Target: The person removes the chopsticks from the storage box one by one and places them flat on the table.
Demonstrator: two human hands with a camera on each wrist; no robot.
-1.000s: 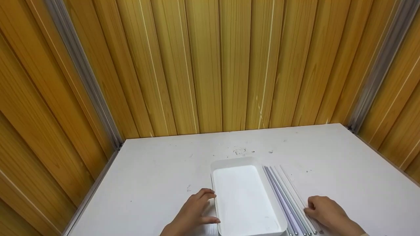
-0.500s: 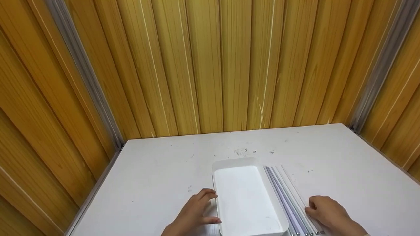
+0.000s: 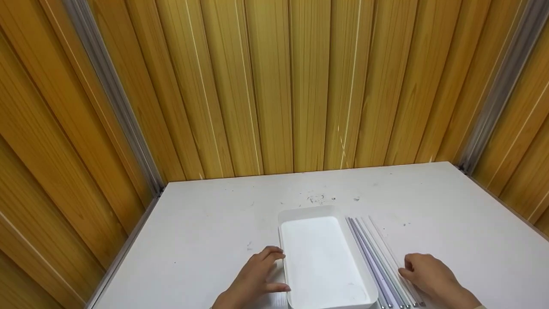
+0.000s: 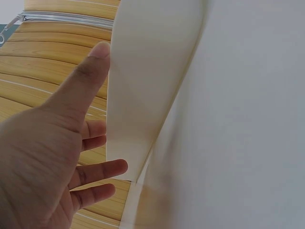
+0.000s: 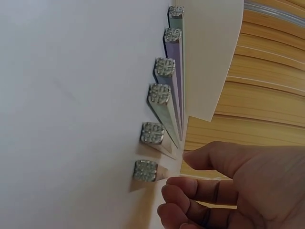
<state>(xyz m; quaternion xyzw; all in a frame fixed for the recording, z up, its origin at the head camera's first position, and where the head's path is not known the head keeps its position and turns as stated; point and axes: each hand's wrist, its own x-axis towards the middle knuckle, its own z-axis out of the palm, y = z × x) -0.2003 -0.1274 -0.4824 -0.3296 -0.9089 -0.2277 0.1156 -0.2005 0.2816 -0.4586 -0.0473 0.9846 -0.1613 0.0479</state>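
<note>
A white rectangular tray (image 3: 324,257) with low walls lies on the table. My left hand (image 3: 257,274) is at its left side, fingers spread and thumb apart, fingertips right at the wall (image 4: 147,86). To the right of the tray lies a row of several slim chopsticks (image 3: 372,257) in pale purple, green and whitish tones, fanned slightly. Their square, glittery silver ends (image 5: 165,67) point toward me. Beside the outermost chopstick (image 5: 146,171) rests my right hand (image 3: 431,277), fingers loosely bent, with a gap between thumb and forefinger. No chopstick is lifted.
The white table (image 3: 214,223) carries small dark scuff marks (image 3: 316,198) behind the tray. Wood-patterned panels (image 3: 270,86) stand at the back and on both sides, with grey metal posts (image 3: 124,103) in the corners.
The head view has shifted very slightly, so everything sits a little farther right. Both hands, the tray and the chopsticks keep their places.
</note>
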